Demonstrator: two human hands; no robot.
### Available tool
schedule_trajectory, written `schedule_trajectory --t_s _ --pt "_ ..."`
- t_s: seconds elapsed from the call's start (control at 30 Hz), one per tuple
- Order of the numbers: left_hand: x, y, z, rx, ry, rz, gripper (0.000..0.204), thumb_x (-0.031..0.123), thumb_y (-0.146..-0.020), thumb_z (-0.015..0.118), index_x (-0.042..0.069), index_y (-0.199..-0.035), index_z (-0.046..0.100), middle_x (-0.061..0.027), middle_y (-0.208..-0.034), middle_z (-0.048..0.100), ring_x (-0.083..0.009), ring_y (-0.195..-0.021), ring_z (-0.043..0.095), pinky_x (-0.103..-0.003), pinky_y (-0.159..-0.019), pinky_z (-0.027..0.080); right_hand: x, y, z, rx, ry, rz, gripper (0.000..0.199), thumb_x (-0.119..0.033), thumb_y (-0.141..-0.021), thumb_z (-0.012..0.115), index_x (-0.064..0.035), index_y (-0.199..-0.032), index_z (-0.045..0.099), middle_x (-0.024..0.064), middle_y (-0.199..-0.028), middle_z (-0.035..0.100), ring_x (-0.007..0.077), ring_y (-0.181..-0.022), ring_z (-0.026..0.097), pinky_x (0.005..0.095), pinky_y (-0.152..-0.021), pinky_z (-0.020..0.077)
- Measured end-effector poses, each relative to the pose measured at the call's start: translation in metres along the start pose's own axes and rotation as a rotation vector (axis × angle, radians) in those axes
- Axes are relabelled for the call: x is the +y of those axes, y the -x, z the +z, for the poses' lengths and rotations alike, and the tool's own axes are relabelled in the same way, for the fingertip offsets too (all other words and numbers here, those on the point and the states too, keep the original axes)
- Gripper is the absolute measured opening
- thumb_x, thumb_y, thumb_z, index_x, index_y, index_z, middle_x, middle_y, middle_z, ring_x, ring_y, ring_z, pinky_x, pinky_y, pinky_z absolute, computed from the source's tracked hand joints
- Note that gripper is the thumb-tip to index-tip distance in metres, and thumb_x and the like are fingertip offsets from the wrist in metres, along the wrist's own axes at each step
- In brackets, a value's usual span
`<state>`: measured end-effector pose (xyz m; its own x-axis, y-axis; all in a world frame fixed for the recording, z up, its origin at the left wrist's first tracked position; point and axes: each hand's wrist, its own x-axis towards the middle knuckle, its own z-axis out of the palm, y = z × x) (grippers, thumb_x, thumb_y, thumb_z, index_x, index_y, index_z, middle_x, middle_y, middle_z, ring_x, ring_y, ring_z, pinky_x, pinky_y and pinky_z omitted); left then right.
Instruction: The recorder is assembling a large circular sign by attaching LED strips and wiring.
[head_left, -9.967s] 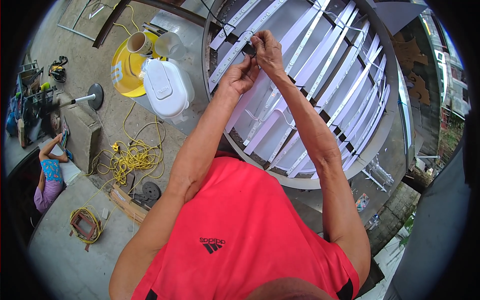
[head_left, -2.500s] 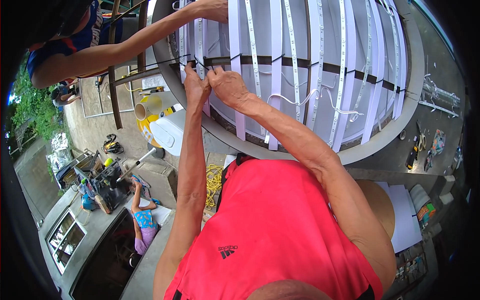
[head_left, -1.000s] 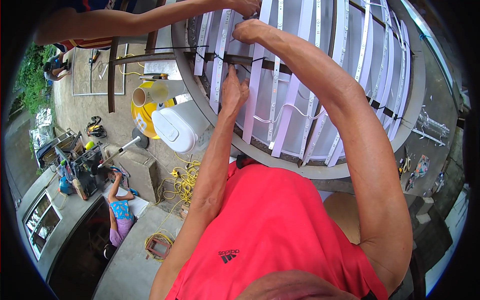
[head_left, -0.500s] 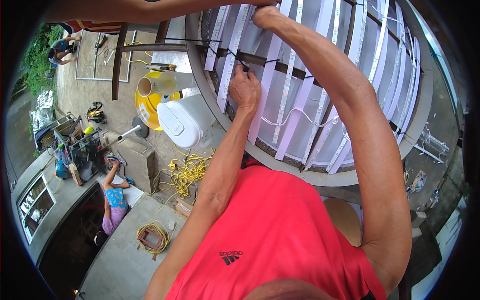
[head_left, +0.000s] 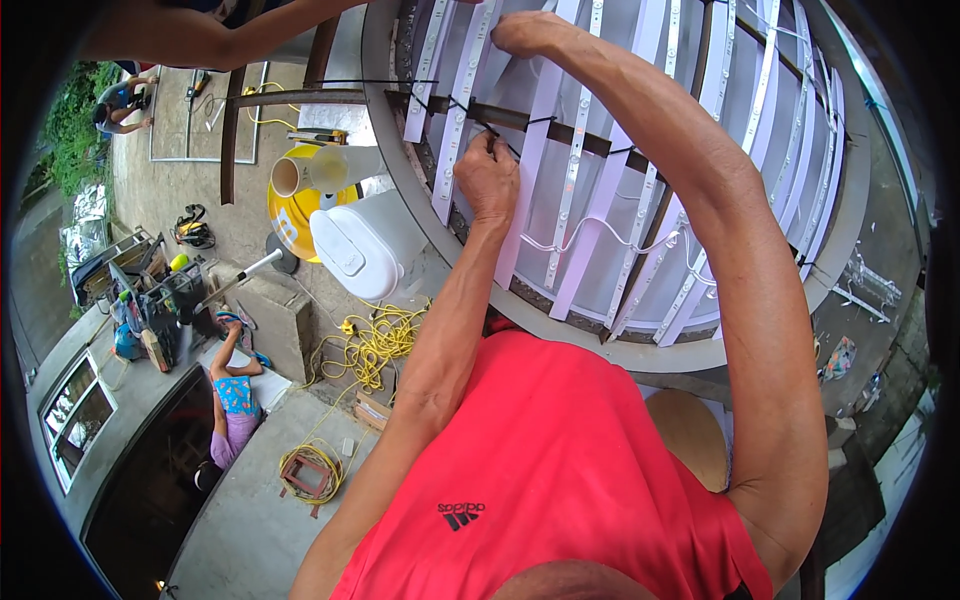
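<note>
A large round sign frame [head_left: 700, 355] with a grey rim lies before me, crossed by pale LED strips [head_left: 578, 150] on white bars. Dark metal crossbars [head_left: 560, 131] run beneath, with black cable ties around several bars. My left hand [head_left: 488, 180] is closed at the frame's left part, thumb and fingers pinching the tail of a black cable tie [head_left: 482, 124]. Farther up, my right hand [head_left: 522, 35] is curled closed beside an LED strip; its fingertips are hidden. White wire [head_left: 600, 228] loops across the strips below my hands.
Another person's arm [head_left: 230, 42] reaches in at the top left. Left of the frame stand a white lidded container [head_left: 355, 250], a yellow round panel [head_left: 290, 222] and a cardboard tube [head_left: 290, 177]. Yellow cord [head_left: 372, 345] lies heaped on the floor. Two other people are farther off.
My right hand has shifted slightly left and down. My left hand stays at the cable tie, its fingers drawn closer together. The other person's arm at the top has moved.
</note>
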<state>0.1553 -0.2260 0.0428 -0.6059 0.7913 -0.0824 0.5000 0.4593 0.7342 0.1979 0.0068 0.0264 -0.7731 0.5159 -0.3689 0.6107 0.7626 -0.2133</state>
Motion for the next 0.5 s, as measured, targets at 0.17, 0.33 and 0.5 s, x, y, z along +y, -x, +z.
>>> schedule_trajectory --t_s 0.17,0.33,0.5 --pt "0.009 0.008 -0.023 -0.093 -0.257 0.224 0.02 0.011 -0.083 0.06 -0.003 -0.096 0.067 -0.022 -0.074 0.066 -0.0355 -0.067 0.065 -0.041 -0.065 0.051 -0.011 0.031 -0.013 -0.009 -0.136 -0.071 0.017 -0.006 -0.076 0.056 -0.0017 -0.083 0.071 0.0182 -0.087 0.068 0.0348 -0.08 0.066 0.0425 -0.068 0.0533" --pt "0.025 -0.007 -0.067 -0.075 -0.23 0.426 0.028 0.006 -0.082 0.061 -0.003 -0.108 0.06 -0.0227 -0.091 0.062 -0.0373 -0.082 0.062 -0.042 -0.075 0.05 -0.025 0.055 -0.019 0.012 -0.136 -0.202 0.017 -0.009 -0.08 0.053 -0.0009 -0.084 0.068 0.0174 -0.084 0.068 0.0326 -0.078 0.066 0.042 -0.066 0.0529" --pt "0.012 -0.024 -0.073 -0.114 -0.329 0.364 0.056 0.004 -0.08 0.064 -0.007 -0.128 0.038 -0.0288 -0.116 0.05 -0.0438 -0.106 0.052 -0.044 -0.091 0.043 -0.039 0.061 -0.025 -0.065 -0.156 -0.218 0.017 -0.005 -0.077 0.055 0.0008 -0.085 0.069 0.0189 -0.085 0.068 0.0339 -0.079 0.067 0.0427 -0.066 0.0528"
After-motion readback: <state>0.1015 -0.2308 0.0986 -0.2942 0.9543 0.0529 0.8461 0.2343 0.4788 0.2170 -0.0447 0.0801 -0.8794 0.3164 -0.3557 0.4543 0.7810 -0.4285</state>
